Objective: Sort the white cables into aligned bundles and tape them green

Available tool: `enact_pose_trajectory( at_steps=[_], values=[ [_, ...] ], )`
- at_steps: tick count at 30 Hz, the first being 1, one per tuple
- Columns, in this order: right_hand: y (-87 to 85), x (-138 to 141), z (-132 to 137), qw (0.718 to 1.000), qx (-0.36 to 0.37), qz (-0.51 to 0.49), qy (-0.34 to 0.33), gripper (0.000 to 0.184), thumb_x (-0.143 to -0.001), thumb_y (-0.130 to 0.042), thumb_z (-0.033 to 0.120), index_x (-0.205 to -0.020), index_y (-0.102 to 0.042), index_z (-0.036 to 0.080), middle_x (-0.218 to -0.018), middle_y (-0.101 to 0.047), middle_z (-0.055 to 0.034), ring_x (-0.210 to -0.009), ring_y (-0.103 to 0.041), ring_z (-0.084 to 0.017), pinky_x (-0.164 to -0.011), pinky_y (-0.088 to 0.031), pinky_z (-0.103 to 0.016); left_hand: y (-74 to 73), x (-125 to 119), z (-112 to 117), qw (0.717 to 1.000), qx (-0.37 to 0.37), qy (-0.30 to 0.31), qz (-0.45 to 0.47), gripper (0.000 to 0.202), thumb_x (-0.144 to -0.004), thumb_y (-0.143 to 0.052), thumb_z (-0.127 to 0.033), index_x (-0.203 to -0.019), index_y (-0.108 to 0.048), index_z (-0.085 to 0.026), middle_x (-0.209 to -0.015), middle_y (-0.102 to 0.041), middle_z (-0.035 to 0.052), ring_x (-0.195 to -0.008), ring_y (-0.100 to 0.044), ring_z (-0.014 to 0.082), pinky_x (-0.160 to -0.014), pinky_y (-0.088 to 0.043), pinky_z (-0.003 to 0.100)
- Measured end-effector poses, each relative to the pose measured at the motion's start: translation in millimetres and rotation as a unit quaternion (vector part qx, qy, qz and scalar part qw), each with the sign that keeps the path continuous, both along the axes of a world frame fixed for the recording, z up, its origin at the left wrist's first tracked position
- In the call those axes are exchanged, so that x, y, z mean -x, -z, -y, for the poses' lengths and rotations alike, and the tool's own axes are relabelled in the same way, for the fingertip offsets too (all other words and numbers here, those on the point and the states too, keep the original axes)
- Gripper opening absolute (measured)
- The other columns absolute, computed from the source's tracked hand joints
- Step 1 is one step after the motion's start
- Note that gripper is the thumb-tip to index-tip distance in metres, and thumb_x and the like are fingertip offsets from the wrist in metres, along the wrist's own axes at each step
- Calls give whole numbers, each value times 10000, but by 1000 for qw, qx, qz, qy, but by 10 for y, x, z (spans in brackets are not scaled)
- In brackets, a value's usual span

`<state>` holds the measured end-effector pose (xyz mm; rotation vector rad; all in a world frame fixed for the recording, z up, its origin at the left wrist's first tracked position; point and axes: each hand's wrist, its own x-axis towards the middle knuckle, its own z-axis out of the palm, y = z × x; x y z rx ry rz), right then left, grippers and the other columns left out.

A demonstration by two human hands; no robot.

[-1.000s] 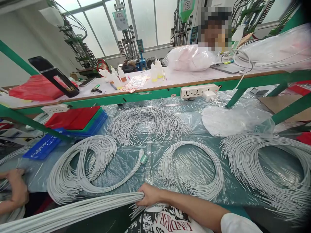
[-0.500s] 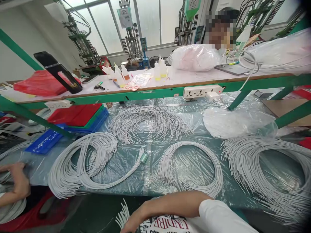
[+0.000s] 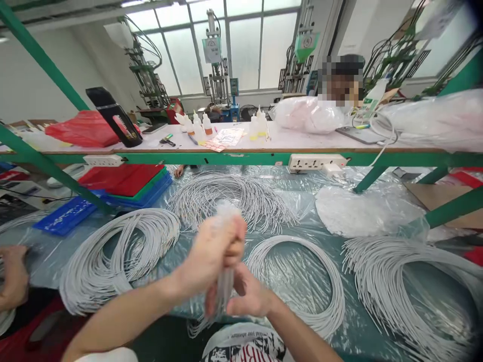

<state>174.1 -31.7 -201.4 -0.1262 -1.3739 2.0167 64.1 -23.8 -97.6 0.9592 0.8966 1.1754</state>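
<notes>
Both my hands are raised in front of me over the table, closed round one upright bundle of white cables (image 3: 225,281), which is smeared by motion. My left hand (image 3: 213,251) grips the bundle near its top, fingers wrapped round it. My right hand (image 3: 251,296) holds it lower down, just under the left hand. The loose cable ends (image 3: 198,327) hang down toward my shirt. Behind my hands lie coils of white cable on the plastic-covered table (image 3: 211,296): one at the left (image 3: 113,251), one in the middle (image 3: 320,281), one further back (image 3: 234,193).
A large cable coil (image 3: 407,286) lies at the right. Another person's hand (image 3: 13,276) rests at the far left edge. A green-edged shelf (image 3: 241,158) with a power strip (image 3: 317,162), glue bottles (image 3: 256,125) and bags crosses the view; a person sits behind it. Blue and red trays (image 3: 124,183) are stacked at left.
My right hand has come up from my lap with the cable bundle, my left hand has joined it and gripped the top, and the camera has tilted upward.
</notes>
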Motion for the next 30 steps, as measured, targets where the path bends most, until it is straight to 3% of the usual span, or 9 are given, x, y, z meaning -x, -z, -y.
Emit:
enact_pose_trajectory(
  at_steps=[2,4,7,10,12,14,18,23,30],
  values=[
    [194,-76,17,995,88,-14,38,400,-754,-727,546,-672,-640,164,-561,-574,-1,-522,-587,-162,-577,-505,-300,96,-224,-135,989,18,146,7,374,-853,-630,-475,-678,-505,-169,-479,-215,-105,-400,-159,27,-368,-146,154],
    [368,-145,5,989,127,-32,70,464,-753,-730,541,-535,-539,178,-426,-458,34,-378,-483,-126,-458,-454,-270,215,-436,-258,966,27,256,15,407,-878,-560,-533,-696,-458,-185,-491,-179,-111,-418,-107,33,-373,-119,167],
    [496,-229,-2,981,128,-55,136,569,-788,-703,545,-469,-390,194,-340,-294,80,-274,-276,-55,-322,-285,-200,370,-654,-367,951,24,306,19,410,-884,-548,-538,-710,-443,-182,-486,-196,-115,-423,-128,36,-379,-165,167],
    [530,-246,39,966,140,-84,200,632,-840,-604,634,-498,-292,205,-344,-190,113,-271,-137,-19,-293,-149,-169,443,-737,-397,947,25,319,14,398,-900,-521,-535,-735,-454,-179,-467,-299,-102,-391,-255,39,-400,-262,170],
    [545,-229,78,957,143,-91,236,638,-847,-561,675,-517,-273,211,-346,-188,119,-265,-124,-15,-281,-142,-163,454,-728,-398,949,-6,315,-19,385,-916,-496,-521,-766,-501,-167,-500,-459,-52,-433,-428,72,-459,-379,199],
    [554,-220,114,949,144,-88,268,627,-859,-558,662,-530,-268,213,-352,-199,121,-264,-125,-14,-274,-140,-158,454,-673,-397,949,-78,294,-85,365,-928,-494,-481,-820,-584,-144,-651,-627,29,-608,-587,125,-599,-477,243],
    [542,-267,164,946,145,-97,274,601,-895,-534,629,-543,-288,209,-366,-207,118,-279,-134,-17,-287,-144,-155,481,-486,-394,944,-172,187,-209,252,-897,-579,-371,-964,-684,-151,-979,-715,75,-898,-652,184,-817,-508,288],
    [542,-317,193,955,130,-103,246,581,-924,-510,599,-548,-313,203,-372,-219,110,-292,-152,-26,-300,-150,-160,517,-352,-340,942,-197,131,-237,171,-866,-617,-299,-855,-712,-157,-799,-717,38,-693,-658,147,-670,-527,254],
    [520,-278,191,956,129,-88,249,592,-909,-515,622,-537,-314,208,-358,-231,105,-281,-167,-32,-298,-171,-169,563,-377,-295,940,-219,66,-254,97,-845,-593,-225,-783,-631,-160,-717,-636,2,-649,-578,109,-638,-496,217]
  ],
)
